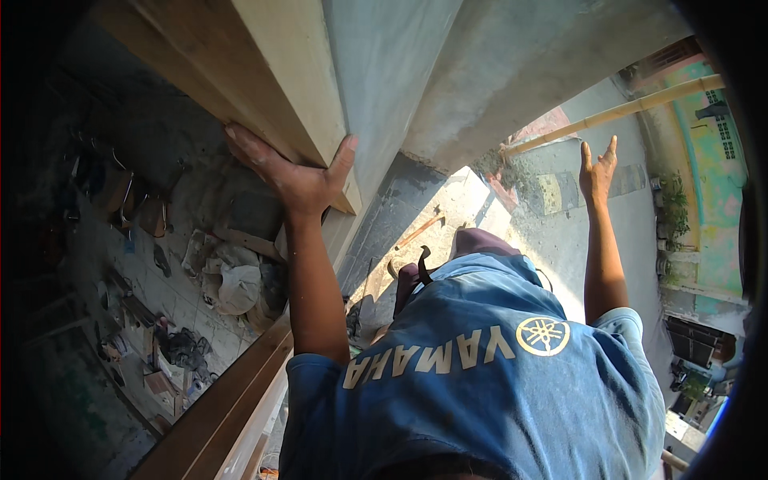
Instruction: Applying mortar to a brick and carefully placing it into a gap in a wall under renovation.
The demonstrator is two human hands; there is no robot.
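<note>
One L hand (302,182), fingers spread wide, grips wood post (300,76); R hand (597,172) empty, fingers slightly apart. Post appears set agst. grey wall (384,68); whether fixed, unclear.

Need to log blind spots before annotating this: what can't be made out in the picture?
In the head view:
Wooden beam: upper end, cut off by the top edge.
Left hand: palm's contact with the beam, hidden by the hand itself.
Right hand: fingers overlap, too small to count.
Floor clutter: many items, small and shadowed.
Brown boards: lower end, cut off by the bottom edge.
</note>
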